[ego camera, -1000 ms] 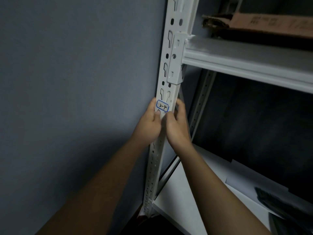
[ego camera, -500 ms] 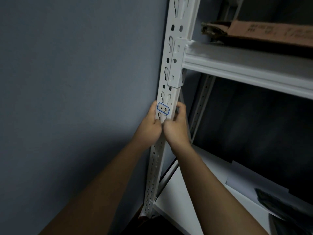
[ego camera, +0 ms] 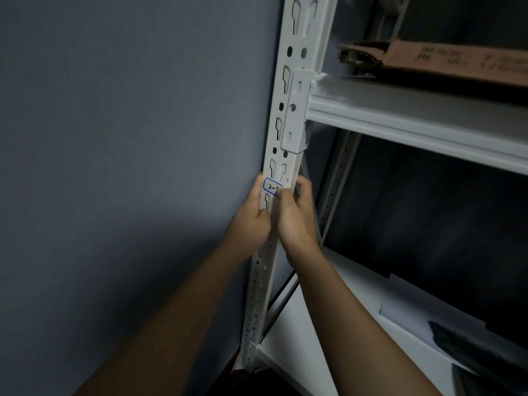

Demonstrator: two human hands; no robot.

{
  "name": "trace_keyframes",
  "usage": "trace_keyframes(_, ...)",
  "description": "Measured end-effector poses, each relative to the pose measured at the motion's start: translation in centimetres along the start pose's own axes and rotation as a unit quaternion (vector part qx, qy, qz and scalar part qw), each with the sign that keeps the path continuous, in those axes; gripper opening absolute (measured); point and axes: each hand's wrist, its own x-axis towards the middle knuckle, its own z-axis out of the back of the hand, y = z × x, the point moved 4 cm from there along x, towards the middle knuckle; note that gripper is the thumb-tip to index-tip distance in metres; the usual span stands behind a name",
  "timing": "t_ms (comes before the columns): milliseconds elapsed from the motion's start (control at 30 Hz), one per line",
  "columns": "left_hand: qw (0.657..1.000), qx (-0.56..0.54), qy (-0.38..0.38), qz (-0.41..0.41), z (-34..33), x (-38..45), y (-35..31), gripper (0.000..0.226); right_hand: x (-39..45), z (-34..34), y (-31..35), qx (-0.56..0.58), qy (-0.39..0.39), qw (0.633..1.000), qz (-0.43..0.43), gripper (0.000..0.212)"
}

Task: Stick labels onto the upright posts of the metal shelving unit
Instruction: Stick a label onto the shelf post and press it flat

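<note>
Wrapping the post [ego camera: 288, 115] from either side, the left hand [ego camera: 251, 221] and right hand [ego camera: 297, 218] curl round it, the right thumb nearer and pressing the label [ego camera: 271, 187], stuck just above both grips, its long side lying across the post.

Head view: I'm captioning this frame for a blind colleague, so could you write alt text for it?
Both hands press a blue-bordered label onto a white slotted upright post of a metal shelving unit beside a grey wall. The left hand grips the post's left edge; the right hand covers the label's right end. A cardboard box lies on the upper shelf.
</note>
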Motion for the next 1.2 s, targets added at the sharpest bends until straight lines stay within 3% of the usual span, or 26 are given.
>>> trace_keyframes(200,1.000,-0.006,0.001,-0.005,-0.1,-0.1,0.1,0.066,0.0,0.0,-0.5,-0.022,0.002,1.000,-0.012,0.048)
trace_keyframes(400,1.000,0.001,0.003,-0.015,-0.1,0.0,0.2,0.069,-0.1,0.5,-0.3,0.002,0.026,1.000,0.005,0.020)
trace_keyframes(967,1.000,-0.018,0.003,-0.025,-0.3,-0.5,-0.3,0.067,0.4,-0.3,0.2,0.001,-0.009,1.000,-0.022,0.016)
trace_keyframes(1100,0.999,-0.032,0.004,-0.020,-0.5,-0.7,-0.3,0.069,0.0,-0.6,-0.3,-0.032,-0.013,0.999,-0.037,0.036)
trace_keyframes(1200,0.999,-0.028,0.003,-0.020,-0.4,-0.9,-0.6,0.067,-0.2,-0.3,-0.7,-0.033,0.004,0.999,-0.033,0.035)
